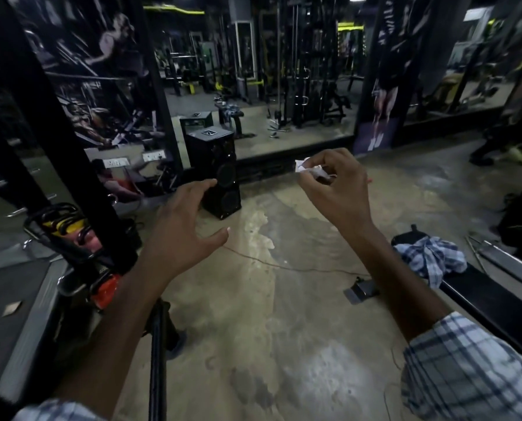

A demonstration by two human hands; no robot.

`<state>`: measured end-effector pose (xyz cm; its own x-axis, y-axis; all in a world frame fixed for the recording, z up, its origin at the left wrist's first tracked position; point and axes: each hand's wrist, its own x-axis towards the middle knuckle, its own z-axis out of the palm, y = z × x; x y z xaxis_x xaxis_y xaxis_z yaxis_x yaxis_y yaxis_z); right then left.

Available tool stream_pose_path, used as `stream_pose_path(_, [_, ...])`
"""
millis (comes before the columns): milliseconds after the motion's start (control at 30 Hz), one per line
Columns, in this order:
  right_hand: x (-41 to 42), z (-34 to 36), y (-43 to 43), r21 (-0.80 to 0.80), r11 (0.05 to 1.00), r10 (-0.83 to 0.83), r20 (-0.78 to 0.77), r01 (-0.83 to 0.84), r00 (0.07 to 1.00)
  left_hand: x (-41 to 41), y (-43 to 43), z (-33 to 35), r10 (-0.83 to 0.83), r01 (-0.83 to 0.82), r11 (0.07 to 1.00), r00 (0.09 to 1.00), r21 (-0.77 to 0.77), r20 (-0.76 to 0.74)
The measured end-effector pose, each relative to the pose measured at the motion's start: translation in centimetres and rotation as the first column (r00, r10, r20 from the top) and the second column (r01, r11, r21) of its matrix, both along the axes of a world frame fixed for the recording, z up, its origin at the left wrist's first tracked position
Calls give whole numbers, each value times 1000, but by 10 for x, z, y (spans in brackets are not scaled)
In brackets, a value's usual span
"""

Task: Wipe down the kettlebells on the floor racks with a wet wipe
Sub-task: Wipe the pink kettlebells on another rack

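Note:
My right hand (338, 189) is raised over the floor, its fingers pinched on a small crumpled white wet wipe (309, 170). My left hand (180, 226) is held out with fingers spread and holds nothing. To the lower left, beside a black upright post (71, 165), stand kettlebells: a yellow and black one (62, 227), a pinkish one (89, 243) and an orange-red one (106, 291). Both hands are above and to the right of them and touch none of them.
A black tower speaker (220, 174) stands ahead by a large wall mirror (284, 86). On the right, a checked cloth (429, 259) lies on a black bench (490, 299). A thin cable (284, 265) crosses the stained concrete floor. A dark pole (158, 360) rises below my left forearm.

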<state>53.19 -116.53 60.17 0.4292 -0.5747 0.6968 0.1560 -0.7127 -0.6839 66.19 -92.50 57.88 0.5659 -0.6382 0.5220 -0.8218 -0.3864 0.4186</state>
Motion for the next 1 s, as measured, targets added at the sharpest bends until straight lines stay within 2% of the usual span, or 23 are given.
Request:
stream_pose_path(400, [237, 2, -90, -64, 988, 142, -31, -144, 989, 221, -70, 14, 113, -113, 993, 994, -35, 8])
stream_pose_path(667, [401, 26, -130, -7, 969, 246, -62, -247, 967, 380, -96, 37, 152, -153, 985, 988, -82, -18])
stream_pose_path(867, [541, 21, -163, -52, 931, 358, -62, -361, 932, 481, -113, 35, 301, -297, 952, 953, -81, 41])
stream_pose_path(1000, [642, 19, -181, -127, 869, 474, -65, -479, 878, 546, -128, 29, 430, -426, 900, 902, -96, 27])
